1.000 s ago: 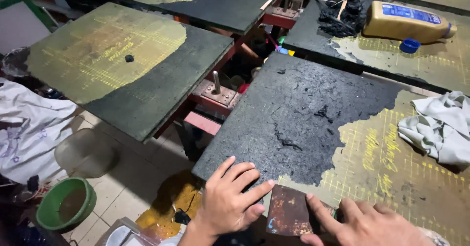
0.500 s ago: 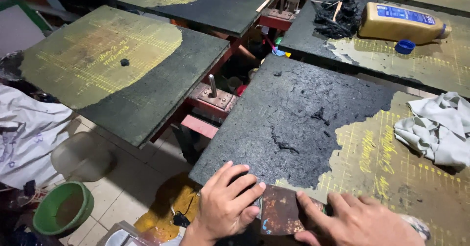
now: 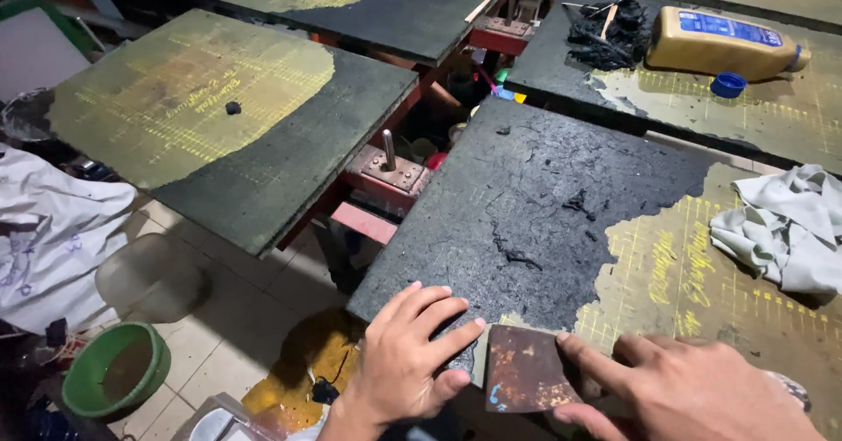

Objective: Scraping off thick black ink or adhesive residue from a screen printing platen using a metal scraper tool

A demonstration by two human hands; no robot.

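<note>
Left hand point(image 3: 408, 358): fingers spread flat, pressing on the near edge of the black-coated board point(image 3: 535, 213), lower centre of frame.
Right hand point(image 3: 693, 388): fingers closed on a rusty scraper blade point(image 3: 524, 369), bottom centre, its edge at the coating's border.
Rag point(image 3: 785, 226): right edge, well apart.
Risk: the blade could skid off the tacky coating towards the left fingertips, which lie just beside it.

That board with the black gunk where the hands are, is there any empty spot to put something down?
Yes. On the near board, the yellowish scraped patch between the black layer's edge and the grey rag is bare. The left board is open apart from one small black lump. It is crowded at the near edge: left hand, rusty scraper, right hand.
</note>
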